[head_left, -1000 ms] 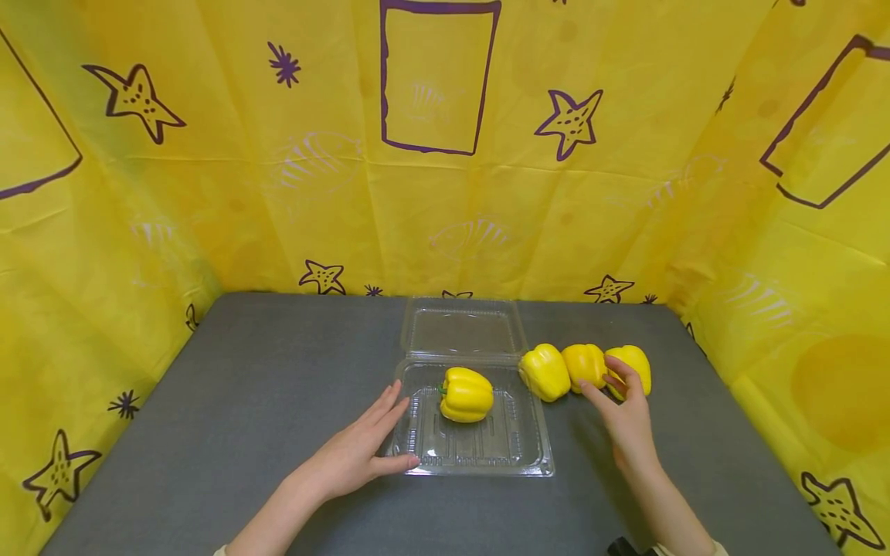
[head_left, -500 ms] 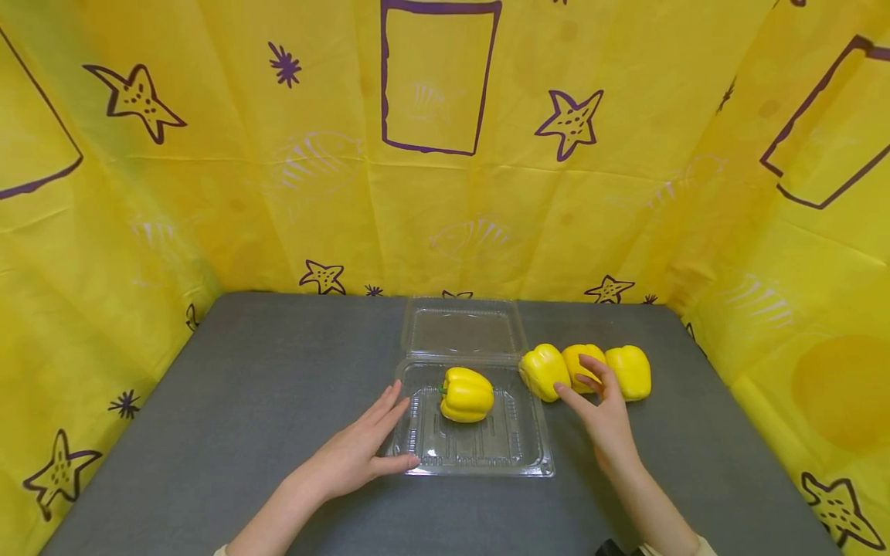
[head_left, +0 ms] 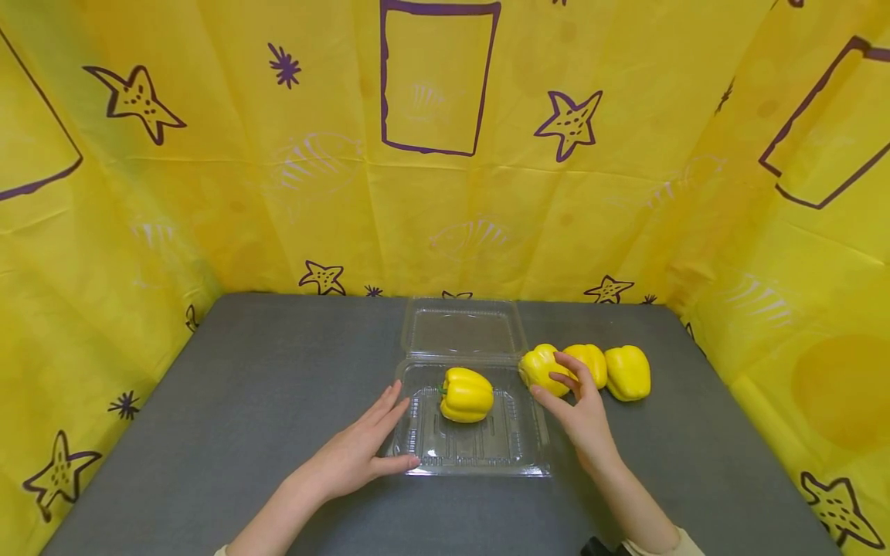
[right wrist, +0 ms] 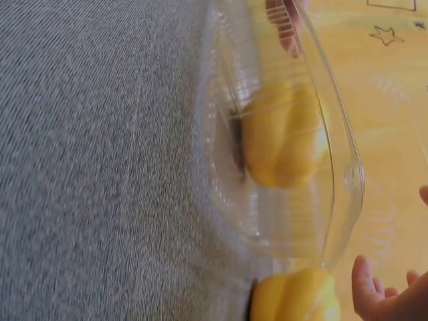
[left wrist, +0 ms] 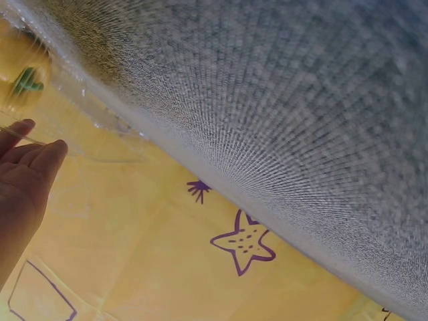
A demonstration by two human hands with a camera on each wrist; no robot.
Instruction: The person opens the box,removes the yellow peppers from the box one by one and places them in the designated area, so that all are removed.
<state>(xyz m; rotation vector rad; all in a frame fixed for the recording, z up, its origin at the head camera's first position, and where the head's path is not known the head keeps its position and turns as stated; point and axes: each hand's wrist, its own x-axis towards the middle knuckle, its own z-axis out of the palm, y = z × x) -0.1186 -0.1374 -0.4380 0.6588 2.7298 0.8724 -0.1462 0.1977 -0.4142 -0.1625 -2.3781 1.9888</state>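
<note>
A yellow bell pepper (head_left: pixel 467 395) lies on its side inside a clear plastic clamshell container (head_left: pixel 431 446), its green stem toward the left. My left hand (head_left: pixel 358 452) rests at the container's left side with fingers extended and the thumb at the front left corner. To the right of the container, three more yellow peppers stand in a row. My right hand (head_left: pixel 584 417) hovers over the nearest of them, the left pepper (head_left: pixel 537 366), with thumb and fingers spread. The right wrist view shows a gap between the fingers (right wrist: pixel 363 287) and that pepper (right wrist: pixel 294 297).
The container's lid (head_left: pixel 464 328) lies folded back behind its base. The middle pepper (head_left: pixel 592 361) and the right pepper (head_left: pixel 629 373) sit farther right on the grey table (head_left: pixel 299 363). A yellow patterned curtain (head_left: pixel 348 208) encloses the table's back and sides.
My right hand has moved left along the row, from between the middle and right peppers to the left pepper. The left hand, container and peppers look unmoved.
</note>
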